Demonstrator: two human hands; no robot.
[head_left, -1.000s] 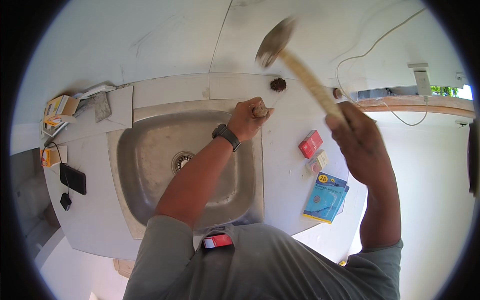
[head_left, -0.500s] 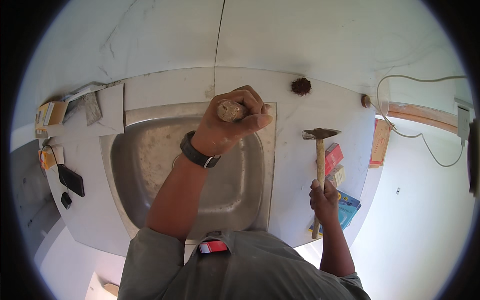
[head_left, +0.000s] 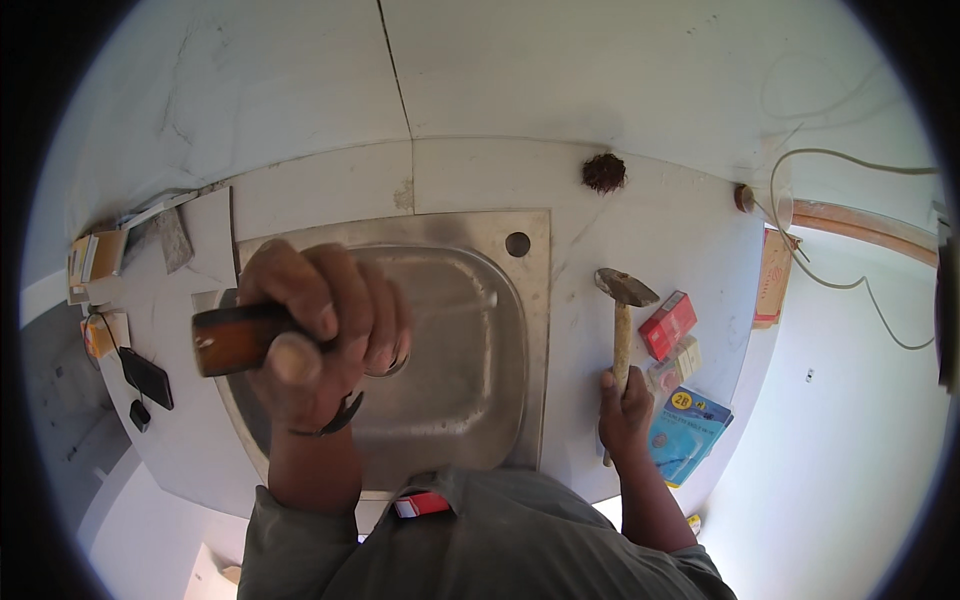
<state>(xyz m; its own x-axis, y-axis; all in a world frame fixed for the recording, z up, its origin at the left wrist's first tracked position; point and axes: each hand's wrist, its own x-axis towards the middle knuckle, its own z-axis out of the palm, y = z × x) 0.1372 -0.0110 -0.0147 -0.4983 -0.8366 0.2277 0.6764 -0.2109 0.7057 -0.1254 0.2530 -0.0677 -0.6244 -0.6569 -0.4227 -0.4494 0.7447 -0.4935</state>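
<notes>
My left hand (head_left: 325,330) is raised over the left part of the steel sink (head_left: 480,225), fingers wrapped round a thick brown wooden handle (head_left: 245,340). Its blunt end points left; the rest of the tool is hidden by the hand, so its kind does not show. A dark round hole (head_left: 517,244) is uncovered in the sink's far right corner. Right of the sink, my right hand (head_left: 626,412) is closed on a hammer (head_left: 622,335), its wooden handle running up to a worn metal head at the far end.
Beside the hammer lie a red box (head_left: 668,325), a pale small box (head_left: 678,362) and a blue package (head_left: 690,435). A dark red scouring tangle (head_left: 604,173) sits near the wall. At left are a phone (head_left: 146,378) and cartons (head_left: 100,258). A cable (head_left: 850,160) hangs at right.
My left hand has moved left and nearer from the sink's far right corner, turning the handle sideways and uncovering the hole. My right hand has shifted slightly left with the hammer.
</notes>
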